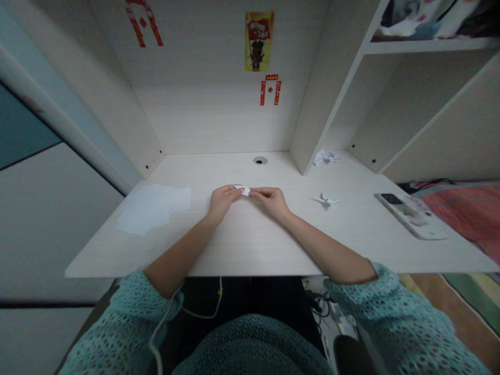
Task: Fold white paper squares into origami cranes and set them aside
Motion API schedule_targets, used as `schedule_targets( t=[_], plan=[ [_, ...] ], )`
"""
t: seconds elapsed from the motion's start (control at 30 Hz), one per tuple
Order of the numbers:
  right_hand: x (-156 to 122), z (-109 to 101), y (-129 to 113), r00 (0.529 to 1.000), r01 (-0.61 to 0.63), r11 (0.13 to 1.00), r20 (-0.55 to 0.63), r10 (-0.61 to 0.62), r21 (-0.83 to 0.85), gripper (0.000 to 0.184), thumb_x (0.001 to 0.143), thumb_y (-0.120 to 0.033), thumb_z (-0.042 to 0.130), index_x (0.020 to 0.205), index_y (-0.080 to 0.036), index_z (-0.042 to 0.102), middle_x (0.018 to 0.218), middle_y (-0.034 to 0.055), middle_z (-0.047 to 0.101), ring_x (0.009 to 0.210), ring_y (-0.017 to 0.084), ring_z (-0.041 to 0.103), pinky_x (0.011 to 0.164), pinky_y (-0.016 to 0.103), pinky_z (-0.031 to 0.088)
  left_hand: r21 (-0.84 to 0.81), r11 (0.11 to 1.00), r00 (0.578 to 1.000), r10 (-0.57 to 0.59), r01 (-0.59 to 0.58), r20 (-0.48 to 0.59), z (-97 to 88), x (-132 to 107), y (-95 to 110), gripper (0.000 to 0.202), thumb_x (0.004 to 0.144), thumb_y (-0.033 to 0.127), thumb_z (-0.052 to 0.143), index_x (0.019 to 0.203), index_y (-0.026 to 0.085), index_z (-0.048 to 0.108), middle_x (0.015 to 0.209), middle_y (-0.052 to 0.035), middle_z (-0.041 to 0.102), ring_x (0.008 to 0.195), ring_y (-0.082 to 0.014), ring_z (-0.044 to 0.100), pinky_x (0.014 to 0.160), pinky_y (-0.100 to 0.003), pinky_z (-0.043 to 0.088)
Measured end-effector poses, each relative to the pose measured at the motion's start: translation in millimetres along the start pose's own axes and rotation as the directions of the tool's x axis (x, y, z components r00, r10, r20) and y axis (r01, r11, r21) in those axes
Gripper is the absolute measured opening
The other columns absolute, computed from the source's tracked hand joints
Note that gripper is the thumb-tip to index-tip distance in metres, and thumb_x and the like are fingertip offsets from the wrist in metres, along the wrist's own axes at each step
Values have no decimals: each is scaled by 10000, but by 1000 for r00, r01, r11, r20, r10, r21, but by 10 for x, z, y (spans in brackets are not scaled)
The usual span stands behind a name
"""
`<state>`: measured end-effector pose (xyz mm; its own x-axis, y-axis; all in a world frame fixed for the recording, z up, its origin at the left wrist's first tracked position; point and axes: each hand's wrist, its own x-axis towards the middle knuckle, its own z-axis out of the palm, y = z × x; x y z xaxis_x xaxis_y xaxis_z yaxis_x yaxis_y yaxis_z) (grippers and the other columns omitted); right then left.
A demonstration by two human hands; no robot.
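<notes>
A single view looks from the person's head, above the near edge of the desk; it faces forward and down over the desk, wide enough to take in the back panel beyond it and a shelf above its right side; the sweater is closest, this side of the desk; the left hand and right hand show farther off, over the desk's middle.
</notes>
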<state>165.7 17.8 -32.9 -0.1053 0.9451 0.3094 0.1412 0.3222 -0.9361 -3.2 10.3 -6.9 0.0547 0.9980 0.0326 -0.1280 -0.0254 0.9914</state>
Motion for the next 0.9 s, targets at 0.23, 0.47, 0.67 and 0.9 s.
schedule_targets(
  t=[0.23,0.47,0.67,0.9],
  plan=[
    [0,-8,-19,1000,-5,1000,23,5,-8,322,708,-463,629,737,-150,700,701,42,694,619,138,593,602,243,444,126,989,997,70,-75,39,15,-40,28,368,623,411,721,861,133,685,832,-83,701,776,-174,637,812,-314,480],
    [-21,-6,-71,994,71,995,88,-65,-68,331,769,-476,554,740,-162,656,687,19,652,630,124,562,608,228,419,142,985,994,93,-101,59,29,-50,55,372,652,422,697,891,136,686,855,-85,700,791,-183,637,810,-316,486],
    [-49,-21,-96,985,172,951,76,-158,-255,335,823,-473,488,740,-184,635,657,10,626,595,127,528,562,232,387,153,983,993,94,-104,66,44,-70,60,388,644,417,705,917,142,689,844,-80,702,785,-184,642,808,-315,489],
    [-76,7,-98,950,298,778,90,-300,-554,268,890,-340,404,801,-192,609,756,58,623,721,178,541,681,285,394,76,996,997,48,-53,62,69,-66,2,371,635,399,717,888,130,689,861,-76,700,763,-164,639,824,-323,491]
  ],
)
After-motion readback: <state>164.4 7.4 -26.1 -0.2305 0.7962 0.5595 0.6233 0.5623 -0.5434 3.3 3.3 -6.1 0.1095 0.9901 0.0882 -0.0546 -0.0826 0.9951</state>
